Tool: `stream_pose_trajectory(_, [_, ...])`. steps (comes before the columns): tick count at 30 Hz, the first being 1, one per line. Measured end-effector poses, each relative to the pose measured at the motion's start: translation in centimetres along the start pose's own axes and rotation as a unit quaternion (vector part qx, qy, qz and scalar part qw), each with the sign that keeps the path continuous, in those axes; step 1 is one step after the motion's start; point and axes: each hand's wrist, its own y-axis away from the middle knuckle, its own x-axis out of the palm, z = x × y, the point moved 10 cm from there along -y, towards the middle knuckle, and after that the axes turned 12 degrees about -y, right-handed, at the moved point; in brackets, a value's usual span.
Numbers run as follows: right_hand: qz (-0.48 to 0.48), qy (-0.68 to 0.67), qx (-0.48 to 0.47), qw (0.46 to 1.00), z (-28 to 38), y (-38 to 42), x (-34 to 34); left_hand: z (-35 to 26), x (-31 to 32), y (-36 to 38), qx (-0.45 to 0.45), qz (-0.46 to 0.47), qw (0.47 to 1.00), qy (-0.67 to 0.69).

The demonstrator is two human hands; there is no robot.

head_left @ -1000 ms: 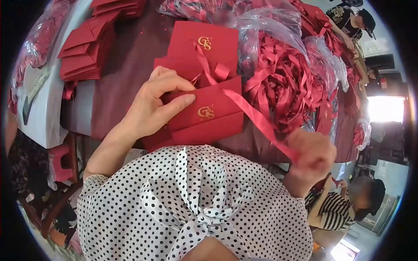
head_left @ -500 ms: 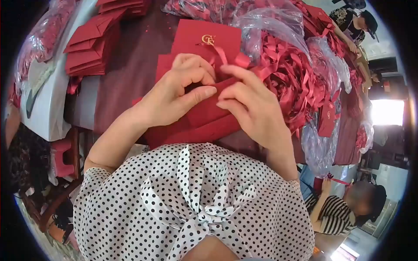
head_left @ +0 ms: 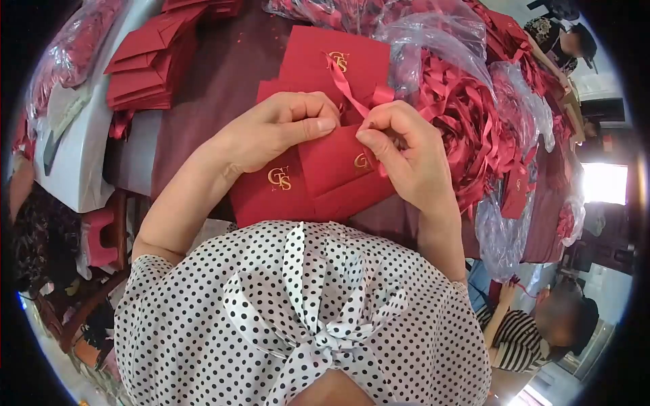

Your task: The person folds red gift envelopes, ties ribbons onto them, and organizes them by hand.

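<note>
A small red paper bag [head_left: 328, 162] with gold lettering is held at its top edge between my two hands. My left hand [head_left: 284, 128] is closed, thumb and fingers pinching the bag's upper left part. Closed as well, my right hand [head_left: 409, 152] pinches the upper right corner, its thumb in front of the bag. A red satin ribbon [head_left: 342, 84] runs up from beside the right fingertips; how it joins the bag is hidden. Beneath and behind lie a red bag [head_left: 311, 51] and another red bag [head_left: 254, 203], both with gold lettering.
A heap of red ribbons [head_left: 460, 128] lies to the right, with clear plastic wrap [head_left: 433, 30] around it. Stacked red bags [head_left: 145, 68] stand at the left on the dark red tablecloth [head_left: 223, 88]. A person in stripes [head_left: 518, 335] sits at the right.
Both hands have closed to pinch the bag's top edge, and the bag has tilted up so its gold lettering shows. The view has shifted slightly.
</note>
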Motion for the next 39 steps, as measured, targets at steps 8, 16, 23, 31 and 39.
stream_pose_trajectory(8, [-0.014, -0.014, 0.001, 1.0, -0.7, -0.4, 0.2, 1.0, 0.6, -0.6, -0.02, 0.041, 0.998, 0.053])
stream_pose_trajectory(16, [-0.028, 0.004, -0.02, 0.999, 0.1, -0.4, 0.1, -0.3, 0.6, -0.5, 0.035, 0.059, 0.997, 0.044])
stream_pose_trajectory(23, [-0.042, 0.009, 0.015, 0.999, 0.2, -0.4, 0.3, -1.0, 0.8, -0.3, 0.071, 0.084, 0.994, 0.009])
stream_pose_trajectory(31, [-0.088, 0.012, -0.045, 0.995, 1.7, 0.4, -0.4, 0.8, 0.2, -0.3, -0.008, 0.026, 0.996, 0.083])
stream_pose_trajectory(39, [-0.026, 0.203, -0.118, 0.972, 5.1, 1.7, 2.0, 0.5, -0.1, -0.3, 0.027, -0.031, 0.998, -0.042])
